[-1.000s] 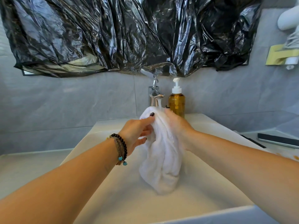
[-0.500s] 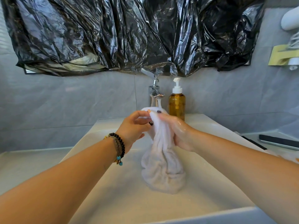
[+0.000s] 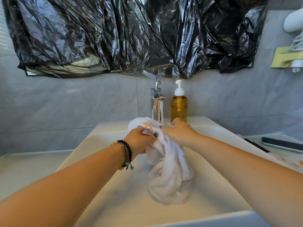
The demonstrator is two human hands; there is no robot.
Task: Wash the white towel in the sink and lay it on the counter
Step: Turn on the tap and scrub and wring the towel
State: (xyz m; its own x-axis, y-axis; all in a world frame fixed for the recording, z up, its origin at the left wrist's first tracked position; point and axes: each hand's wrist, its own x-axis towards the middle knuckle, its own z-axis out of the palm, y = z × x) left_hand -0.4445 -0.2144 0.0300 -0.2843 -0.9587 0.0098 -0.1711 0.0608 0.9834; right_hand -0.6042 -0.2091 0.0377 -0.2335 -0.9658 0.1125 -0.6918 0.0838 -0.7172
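- Compared with the frame 0.5 s earlier, both hands sit slightly lower over the sink (image 3: 213,217), and more of the white towel (image 3: 170,176) is bunched above the left hand (image 3: 139,140); the hanging part keeps about the same place in the basin.
- Left hand: fingers curled around the gathered upper part of the white towel, just below the bunch that rises over the knuckles. A stack of bead bracelets (image 3: 126,153) sits on the wrist.
- Right hand (image 3: 179,132): wet, pressed against the right side of the same upper fold. The fingers on the far side of the cloth are hidden, so their closure around it cannot be told.
- Key relation: the white towel hangs with its long axis near vertical, from the 2 hands at its top down to the basin floor. Both hands meet at the top end, left and right of the cloth, equally near it. The running faucet (image 3: 157,102) stands directly behind them, its stream falling just beside the top bunch.
- Position: the white towel is inside the sink; its lower end rests crumpled on the basin bottom, toward the centre.
- Appearance: white terry cloth, soaked and heavy-looking, twisted into a loose rope with deep folds. An orange mark shows on the top bunch.
- Judgement: washing is in progress; wringing and transfer to the surface (image 3: 24,164) are not yet done.
- An amber soap bottle (image 3: 178,107) stands right of the faucet.
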